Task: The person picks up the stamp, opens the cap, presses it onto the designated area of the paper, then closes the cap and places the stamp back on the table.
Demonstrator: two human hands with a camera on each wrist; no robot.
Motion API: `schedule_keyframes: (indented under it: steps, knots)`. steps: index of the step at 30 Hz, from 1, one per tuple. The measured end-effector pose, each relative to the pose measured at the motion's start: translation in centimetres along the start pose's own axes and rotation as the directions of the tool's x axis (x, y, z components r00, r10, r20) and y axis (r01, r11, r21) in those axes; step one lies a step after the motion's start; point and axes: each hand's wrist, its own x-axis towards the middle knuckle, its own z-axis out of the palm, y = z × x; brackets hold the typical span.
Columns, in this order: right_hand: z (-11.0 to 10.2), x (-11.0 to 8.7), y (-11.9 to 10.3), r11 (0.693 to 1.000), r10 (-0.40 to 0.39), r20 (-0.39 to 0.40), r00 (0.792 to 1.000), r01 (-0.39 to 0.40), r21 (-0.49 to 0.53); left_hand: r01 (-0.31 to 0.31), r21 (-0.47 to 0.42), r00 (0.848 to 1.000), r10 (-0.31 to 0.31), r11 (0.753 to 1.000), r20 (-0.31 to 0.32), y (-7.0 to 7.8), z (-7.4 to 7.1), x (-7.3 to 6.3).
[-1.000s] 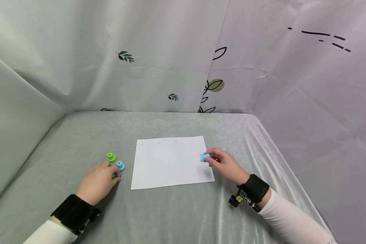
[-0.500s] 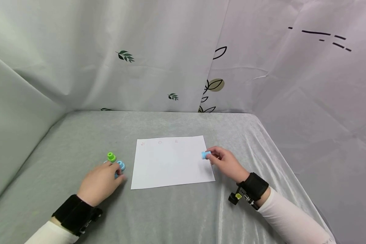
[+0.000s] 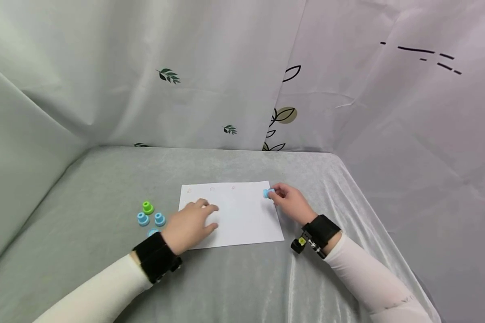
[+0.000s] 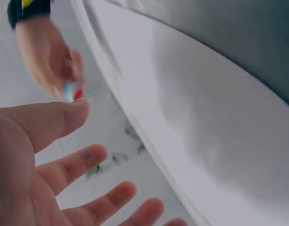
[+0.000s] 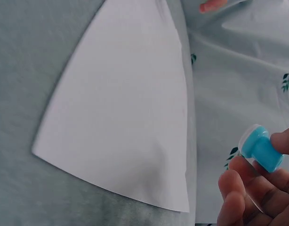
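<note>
A light-blue toy stamp [image 5: 264,150] is pinched between the thumb and fingers of my right hand [image 3: 290,204], near the far right corner of the white paper [image 3: 246,220]. Its pale, wide end points left in the head view; a red patch shows on it in the left wrist view. My left hand [image 3: 190,226] hovers over the paper's left part, fingers spread and holding nothing, as the left wrist view [image 4: 88,188] also shows. Three small reddish marks [image 3: 212,189] line the paper's far edge.
Left of the paper stand a green stamp [image 3: 147,207] and three blue ones, among them a far-left stamp [image 3: 143,219] and one partly hidden by my left wrist [image 3: 153,232]. Grey cloth [image 3: 234,287] covers the table; a pale curtain [image 3: 210,103] hangs behind.
My left hand has left the group of stamps and moved right over the paper, its fingers spreading. My right hand has moved a little farther away with its stamp.
</note>
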Motion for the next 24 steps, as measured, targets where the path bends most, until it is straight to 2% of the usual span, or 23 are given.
schedule_keyframes:
  steps: [6,10,15,20,24]
  knots:
    - [0.8,2.9,0.1,0.994,0.001,-0.003,1.000,-0.001,-0.108,-0.078,0.005,0.992,0.077,0.997,0.098,2.8,1.1,2.7]
    - [1.4,4.6,0.2,0.974,-0.029,0.009,1.000,0.031,-0.224,-0.142,0.039,0.984,0.137,0.989,0.117,3.8,2.5,3.8]
    - [2.3,6.0,0.1,0.949,-0.038,0.050,0.998,0.052,-0.312,-0.206,0.074,0.972,0.195,0.976,0.128,4.5,3.9,4.1]
    - [2.7,6.8,0.0,0.938,-0.025,0.057,0.998,0.043,-0.343,-0.221,0.098,0.969,0.206,0.970,0.139,4.5,4.6,4.1]
    - [2.7,7.3,0.0,0.929,-0.016,0.043,0.999,0.031,-0.368,-0.223,0.095,0.969,0.209,0.970,0.135,4.4,4.6,4.1]
